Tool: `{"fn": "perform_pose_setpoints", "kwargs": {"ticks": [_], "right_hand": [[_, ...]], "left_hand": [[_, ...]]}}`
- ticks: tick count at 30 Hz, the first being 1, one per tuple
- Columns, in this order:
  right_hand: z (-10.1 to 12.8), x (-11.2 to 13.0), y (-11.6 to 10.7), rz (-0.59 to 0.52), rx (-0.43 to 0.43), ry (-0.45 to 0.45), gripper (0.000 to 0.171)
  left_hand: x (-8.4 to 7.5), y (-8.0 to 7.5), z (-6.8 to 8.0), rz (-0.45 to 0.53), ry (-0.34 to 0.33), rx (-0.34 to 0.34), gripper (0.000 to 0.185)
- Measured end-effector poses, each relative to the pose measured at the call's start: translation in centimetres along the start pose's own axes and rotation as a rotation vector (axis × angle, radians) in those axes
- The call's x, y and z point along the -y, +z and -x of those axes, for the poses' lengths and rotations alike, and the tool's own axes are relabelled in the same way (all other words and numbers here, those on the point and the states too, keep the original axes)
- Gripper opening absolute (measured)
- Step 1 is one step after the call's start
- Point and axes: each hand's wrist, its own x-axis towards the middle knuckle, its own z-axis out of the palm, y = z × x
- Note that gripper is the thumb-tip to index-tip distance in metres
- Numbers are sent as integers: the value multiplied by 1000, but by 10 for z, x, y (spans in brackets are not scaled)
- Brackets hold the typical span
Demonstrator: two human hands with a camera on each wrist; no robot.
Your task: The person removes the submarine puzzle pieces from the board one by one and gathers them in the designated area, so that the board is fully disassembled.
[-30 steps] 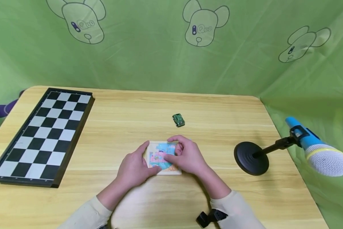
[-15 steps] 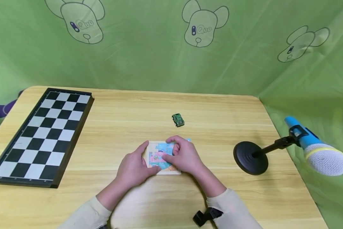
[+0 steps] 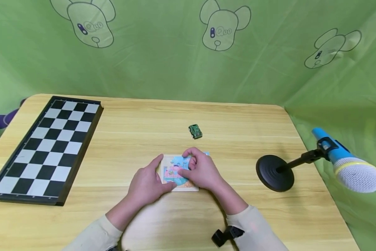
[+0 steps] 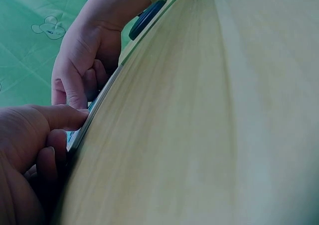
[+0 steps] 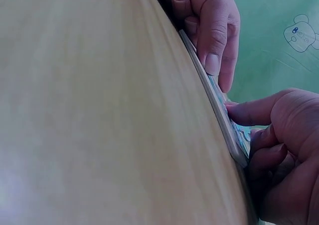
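A small jigsaw puzzle board [image 3: 175,174] with a colourful picture lies flat on the wooden table [image 3: 144,118], near its front middle. My left hand [image 3: 151,181] holds the board's left side, thumb along the edge and fingers curled at the near corner. My right hand [image 3: 198,169] covers the right side, its curled fingers and thumb pinching a light blue puzzle piece [image 3: 179,160] at the board's top. In the left wrist view, the left hand [image 4: 30,135] thumb presses the board's thin edge [image 4: 94,110]. In the right wrist view, the right hand [image 5: 284,135] thumb presses on the board [image 5: 214,100].
A green toy car [image 3: 195,131] sits just beyond the puzzle. A black-and-white chessboard [image 3: 46,146] fills the left side. A blue microphone [image 3: 347,167] on a black round-based stand [image 3: 274,173] is at the right edge. Green cloth hangs behind.
The right hand's fingers have shifted a little on the board's top, and the light blue piece there now shows more. The left hand has stayed put.
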Motion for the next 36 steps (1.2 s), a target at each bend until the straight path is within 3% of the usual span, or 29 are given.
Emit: {"fn": "perform_pose_setpoints", "kwargs": {"ticks": [13,19,36], "right_hand": [[0,-5,1,-5,-40,-12,41],[-1,-5,2,-26,-15,-30,31],[2,1,-2,-30,46,-40,27]], "left_hand": [[0,-1,-1,-1,19,-7,100],[0,-1,0,2,27,-16,99],[1,0,1,11,17,-12,99]]}}
